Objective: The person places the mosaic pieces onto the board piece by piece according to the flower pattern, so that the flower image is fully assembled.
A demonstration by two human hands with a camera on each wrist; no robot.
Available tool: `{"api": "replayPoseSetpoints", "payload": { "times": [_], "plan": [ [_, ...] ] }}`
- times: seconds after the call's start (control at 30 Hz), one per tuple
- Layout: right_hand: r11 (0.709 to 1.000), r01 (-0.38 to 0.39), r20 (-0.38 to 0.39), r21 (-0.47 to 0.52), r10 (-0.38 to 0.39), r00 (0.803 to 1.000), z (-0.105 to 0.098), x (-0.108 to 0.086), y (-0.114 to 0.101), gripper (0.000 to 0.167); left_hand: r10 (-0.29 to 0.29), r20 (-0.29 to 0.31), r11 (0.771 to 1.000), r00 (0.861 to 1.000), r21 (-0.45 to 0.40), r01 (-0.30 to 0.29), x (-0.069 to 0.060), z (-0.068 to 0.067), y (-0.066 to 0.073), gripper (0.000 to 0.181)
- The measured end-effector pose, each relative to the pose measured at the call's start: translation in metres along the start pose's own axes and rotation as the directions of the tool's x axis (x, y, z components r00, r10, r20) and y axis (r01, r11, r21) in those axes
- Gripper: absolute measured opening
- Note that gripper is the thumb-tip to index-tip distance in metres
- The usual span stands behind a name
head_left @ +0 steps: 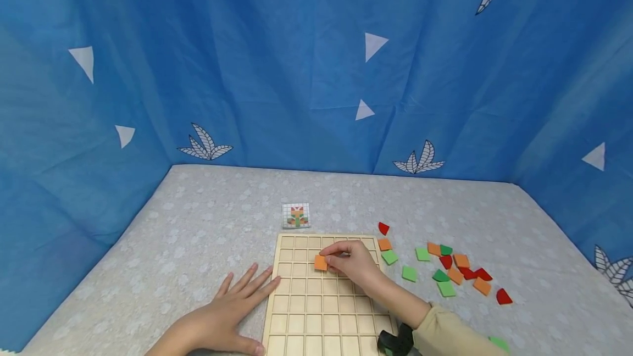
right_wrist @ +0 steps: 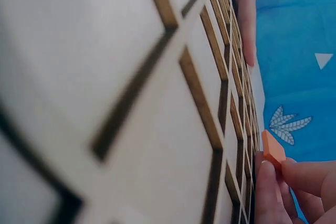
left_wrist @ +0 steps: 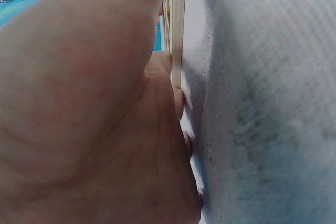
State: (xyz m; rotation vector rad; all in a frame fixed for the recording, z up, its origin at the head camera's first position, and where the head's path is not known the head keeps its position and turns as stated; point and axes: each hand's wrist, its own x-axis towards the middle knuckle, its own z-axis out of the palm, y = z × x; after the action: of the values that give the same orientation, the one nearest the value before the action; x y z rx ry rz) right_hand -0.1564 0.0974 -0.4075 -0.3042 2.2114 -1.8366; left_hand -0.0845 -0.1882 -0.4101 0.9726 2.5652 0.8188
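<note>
Thumb and fingers of my right hand (head_left: 352,263) pinch an orange square tile (head_left: 321,262) over the upper part of a pale wooden grid board (head_left: 306,305). In the right wrist view the same orange tile (right_wrist: 273,149) stands tilted between the fingertips, close to the grid ribs. My left hand (head_left: 228,312) lies flat with spread fingers at the board's left edge, its fingertip and thumb touching that edge. The left wrist view shows the palm (left_wrist: 131,150) near the cloth and the board's side (left_wrist: 178,30). A small pattern card (head_left: 296,216) lies beyond the board.
Right of the board, several loose tiles lie scattered: orange squares (head_left: 462,261), light green squares (head_left: 446,289), red quarter-rounds (head_left: 503,296) and dark green ones (head_left: 440,276). A patterned grey cloth (head_left: 198,224) covers the table. Blue curtains (head_left: 296,70) surround it. A black wrist device (head_left: 395,340) sits below the right forearm.
</note>
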Motion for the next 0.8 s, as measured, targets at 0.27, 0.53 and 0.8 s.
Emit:
{"api": "replayPoseSetpoints", "payload": {
  "times": [0.27, 0.53, 0.8],
  "plan": [
    [0.997, 0.065, 0.001, -0.042, -0.065, 0.998, 0.003, 0.001, 0.008, 0.011, -0.001, -0.010, 1.000, 1.000, 0.009, 0.001, 0.000, 0.000, -0.001, 0.102],
    [0.995, 0.079, -0.009, -0.054, -0.080, 0.997, 0.004, 0.001, 0.011, 0.009, -0.005, -0.006, 1.000, 1.000, 0.006, 0.005, 0.001, 0.000, -0.001, 0.102],
    [0.986, 0.112, -0.005, -0.120, -0.114, 0.993, 0.006, 0.001, 0.012, 0.007, -0.006, -0.016, 1.000, 1.000, 0.007, 0.006, 0.001, 0.000, 0.000, 0.103]
  ]
}}
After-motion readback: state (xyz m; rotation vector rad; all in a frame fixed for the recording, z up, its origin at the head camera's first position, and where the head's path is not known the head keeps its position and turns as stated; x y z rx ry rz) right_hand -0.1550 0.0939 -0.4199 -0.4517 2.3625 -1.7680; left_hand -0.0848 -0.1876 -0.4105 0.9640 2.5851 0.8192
